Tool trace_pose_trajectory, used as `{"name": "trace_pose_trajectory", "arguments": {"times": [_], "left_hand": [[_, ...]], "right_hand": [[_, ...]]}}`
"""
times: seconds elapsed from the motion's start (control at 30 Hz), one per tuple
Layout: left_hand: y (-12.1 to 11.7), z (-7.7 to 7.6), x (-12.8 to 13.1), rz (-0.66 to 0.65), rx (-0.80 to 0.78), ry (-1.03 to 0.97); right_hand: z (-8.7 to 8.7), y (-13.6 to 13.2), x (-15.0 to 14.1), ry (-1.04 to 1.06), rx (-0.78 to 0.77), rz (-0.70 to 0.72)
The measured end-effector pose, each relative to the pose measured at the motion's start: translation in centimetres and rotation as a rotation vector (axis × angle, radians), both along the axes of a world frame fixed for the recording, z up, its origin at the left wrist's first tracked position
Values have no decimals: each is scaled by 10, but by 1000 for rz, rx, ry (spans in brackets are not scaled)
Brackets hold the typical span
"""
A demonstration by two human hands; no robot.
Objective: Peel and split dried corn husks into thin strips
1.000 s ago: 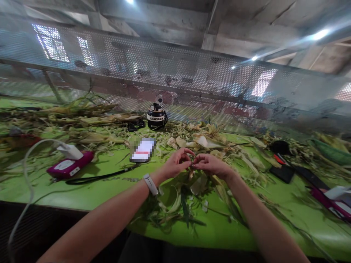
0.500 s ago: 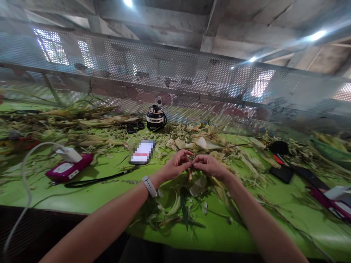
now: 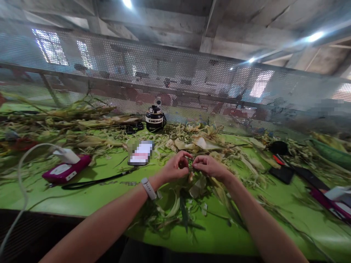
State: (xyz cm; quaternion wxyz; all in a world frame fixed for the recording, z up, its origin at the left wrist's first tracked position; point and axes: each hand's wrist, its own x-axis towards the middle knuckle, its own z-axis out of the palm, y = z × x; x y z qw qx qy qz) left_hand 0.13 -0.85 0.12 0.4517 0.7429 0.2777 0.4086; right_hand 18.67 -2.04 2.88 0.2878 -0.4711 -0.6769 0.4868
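Note:
My left hand [image 3: 177, 167], with a pale watch on the wrist, has its thumb and curled forefinger apart, with a gap between them. Facing it, my right hand [image 3: 210, 166] has thumb and fingertips pinched together over a small bit of plant matter too small to make out. Between and just under the fingertips stands a thin pale husk strip [image 3: 191, 176]. Broad corn husk pieces [image 3: 197, 187] and green leaf strips [image 3: 183, 210] lie below the hands on the green tabletop [image 3: 214, 237].
A phone [image 3: 141, 152] lies left of the hands, near a purple power bank [image 3: 67, 169] with a white plug and cable. A black "ENERGY" jar [image 3: 155, 118] stands at the back before a perforated metal screen [image 3: 186, 73]. Husk heaps [image 3: 68, 118] spread left; dark devices [image 3: 282, 173] lie right.
The left thumb has drawn back from the right fingertips, widening the gap in my left hand. My right hand stays nearly in place, still pinching. The view has shifted slightly.

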Motion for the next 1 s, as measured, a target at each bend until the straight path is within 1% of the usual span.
{"name": "trace_pose_trajectory", "arguments": {"times": [0.17, 0.37, 0.47, 0.57, 0.67, 0.87, 1.0], "left_hand": [[-3, 0, 2, 67, 101, 50], [-2, -5, 6, 55, 80, 47], [-3, -4, 4, 121, 180, 130], [-6, 0, 2, 212, 298, 259], [-8, 3, 1, 281, 376, 370], [-9, 1, 2, 331, 434, 475], [-9, 1, 1, 350, 533, 519]], "right_hand": [[0, 0, -1, 0, -7, -20], [0, 0, -2, 9, 3, -31], [-1, 0, -1, 9, -4, -30], [-2, 0, -1, 24, -13, -11], [-2, -1, -1, 27, -17, -9], [-4, 0, -2, 14, -34, -37], [-5, 0, -2, 16, -29, -36]]}}
